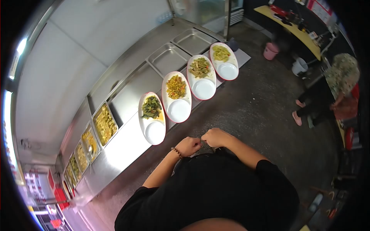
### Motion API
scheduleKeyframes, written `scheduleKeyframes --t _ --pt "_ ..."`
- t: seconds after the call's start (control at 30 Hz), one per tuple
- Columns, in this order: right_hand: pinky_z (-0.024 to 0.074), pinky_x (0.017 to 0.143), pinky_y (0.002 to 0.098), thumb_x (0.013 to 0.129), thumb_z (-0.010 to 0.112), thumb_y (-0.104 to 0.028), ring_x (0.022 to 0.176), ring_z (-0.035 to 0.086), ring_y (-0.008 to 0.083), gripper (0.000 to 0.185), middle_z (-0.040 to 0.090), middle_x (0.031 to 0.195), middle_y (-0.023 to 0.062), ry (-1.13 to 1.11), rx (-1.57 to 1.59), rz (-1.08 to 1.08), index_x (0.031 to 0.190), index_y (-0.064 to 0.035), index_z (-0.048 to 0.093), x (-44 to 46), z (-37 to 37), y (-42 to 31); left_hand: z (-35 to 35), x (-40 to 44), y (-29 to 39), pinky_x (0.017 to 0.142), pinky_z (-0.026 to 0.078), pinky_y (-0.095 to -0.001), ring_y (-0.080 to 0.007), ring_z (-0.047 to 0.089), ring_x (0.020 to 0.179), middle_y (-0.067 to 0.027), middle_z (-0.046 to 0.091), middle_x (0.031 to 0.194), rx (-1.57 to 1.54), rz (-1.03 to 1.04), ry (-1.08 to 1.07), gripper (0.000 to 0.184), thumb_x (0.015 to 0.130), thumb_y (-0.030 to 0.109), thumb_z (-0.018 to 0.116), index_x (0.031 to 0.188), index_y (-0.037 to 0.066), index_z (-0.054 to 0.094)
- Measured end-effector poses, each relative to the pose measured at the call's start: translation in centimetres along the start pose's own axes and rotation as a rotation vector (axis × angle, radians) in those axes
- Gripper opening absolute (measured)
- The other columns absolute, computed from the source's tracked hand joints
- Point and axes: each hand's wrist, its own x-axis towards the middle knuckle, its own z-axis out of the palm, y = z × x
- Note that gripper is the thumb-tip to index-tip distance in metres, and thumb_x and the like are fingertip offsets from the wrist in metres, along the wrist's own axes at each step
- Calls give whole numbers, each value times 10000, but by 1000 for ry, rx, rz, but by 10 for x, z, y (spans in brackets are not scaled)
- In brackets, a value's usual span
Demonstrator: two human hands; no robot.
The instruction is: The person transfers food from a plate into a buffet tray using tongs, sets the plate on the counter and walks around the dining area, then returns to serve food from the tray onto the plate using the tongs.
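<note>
My left hand (189, 146), with a beaded bracelet at the wrist, is closed in front of my black shirt. Close beside it, my right hand (213, 137) is closed too. A small dark thing shows under the fingers, too small to name. Beyond my hands, several oval plates stand in a row along the counter edge, each with food and a white round bowl: leafy greens (151, 107), a yellow-orange dish (176, 87), a green and brown stir-fry (199, 67) and a pale green dish (221, 53). Neither hand touches a plate.
The steel counter (131, 86) holds empty trays (169, 58) and, at left, food trays (105, 124). A person (339, 81) is at the right near a yellow-topped table (296, 34). A pink bucket (271, 51) and a white bucket (299, 66) stand on the floor.
</note>
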Motion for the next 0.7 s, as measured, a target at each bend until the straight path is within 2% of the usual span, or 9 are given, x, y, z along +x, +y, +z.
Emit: scheduleKeyframes --t 0.13,0.3,0.53,0.7 --pt "518 711 477 790 576 -161 792 672 356 126 683 790 178 -69 -15 -98 778 -85 675 -3 -5 18 17 5 14 633 492 -455 -380 623 689 -188 635 725 138 -80 21 209 866 227 596 823 26 635" --pt "519 707 472 780 586 -172 780 673 353 132 690 797 169 -278 -31 -305 781 -95 694 9 10 19 34 -16 28 643 494 -464 -381 625 694 -189 636 725 42 -258 146 220 856 243 609 803 31 631" --pt "521 710 464 789 578 -166 798 674 346 139 695 822 158 -461 -68 -544 819 -99 696 41 24 -18 59 -75 41 639 497 -461 -381 634 693 -178 654 735 -7 -538 288 190 819 219 631 795 30 630" --pt "523 710 465 803 585 -183 802 674 348 138 695 819 148 -586 -195 -704 836 -109 696 58 50 -64 81 -125 47 657 506 -451 -379 640 703 -186 656 739 -99 -639 491 186 800 200 627 815 15 630"
